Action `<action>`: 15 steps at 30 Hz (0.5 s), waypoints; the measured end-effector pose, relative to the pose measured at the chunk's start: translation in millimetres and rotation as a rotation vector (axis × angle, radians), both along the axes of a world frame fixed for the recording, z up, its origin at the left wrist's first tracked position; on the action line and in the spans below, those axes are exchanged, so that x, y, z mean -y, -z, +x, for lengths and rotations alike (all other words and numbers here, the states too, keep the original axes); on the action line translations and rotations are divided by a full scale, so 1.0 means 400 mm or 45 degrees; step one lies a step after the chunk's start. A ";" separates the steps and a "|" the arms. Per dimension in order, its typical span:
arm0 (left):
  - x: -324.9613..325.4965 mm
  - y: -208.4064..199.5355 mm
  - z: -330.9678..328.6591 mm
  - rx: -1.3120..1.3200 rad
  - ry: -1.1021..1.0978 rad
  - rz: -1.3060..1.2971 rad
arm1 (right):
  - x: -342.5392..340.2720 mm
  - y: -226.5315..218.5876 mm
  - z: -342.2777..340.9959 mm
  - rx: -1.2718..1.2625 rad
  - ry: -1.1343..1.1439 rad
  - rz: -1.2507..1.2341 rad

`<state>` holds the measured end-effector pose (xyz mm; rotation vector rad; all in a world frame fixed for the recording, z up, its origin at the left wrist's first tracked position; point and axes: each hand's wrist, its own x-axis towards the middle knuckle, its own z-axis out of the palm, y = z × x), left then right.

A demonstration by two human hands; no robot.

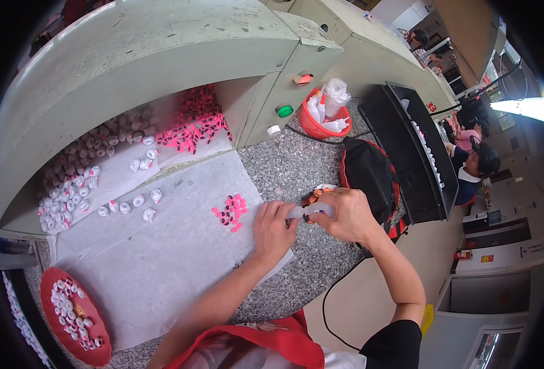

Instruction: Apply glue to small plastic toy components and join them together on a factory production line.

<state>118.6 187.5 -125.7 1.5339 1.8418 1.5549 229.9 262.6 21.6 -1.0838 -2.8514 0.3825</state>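
In front of me, just past the right edge of the white sheet, my two hands meet over the speckled stone worktop. My right hand (350, 215) is closed around a whitish translucent bottle (321, 209), partly covered by its fingers. My left hand (274, 230) pinches a pale translucent piece (295, 213) at the bottle's left end; I cannot tell whether the two are joined. An orange-brown object (314, 195) shows behind the right fingers, its kind unclear. Left of my hands, a small pile of pink pieces with dark spots (231, 213) lies on the white sheet (161, 246).
A grey-green cabinet (161, 67) shelters many small white figures (69, 197) and pink pieces (201, 117). A red bowl (49, 307) of white pieces stands at left. Beyond my hands are a red basket (312, 126) of white bottles, a black bag (370, 175) and a black conveyor trough (395, 141).
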 end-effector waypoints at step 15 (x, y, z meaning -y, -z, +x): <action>0.002 -0.002 0.001 -0.016 0.030 -0.038 | 0.000 -0.021 0.004 0.094 0.077 -0.109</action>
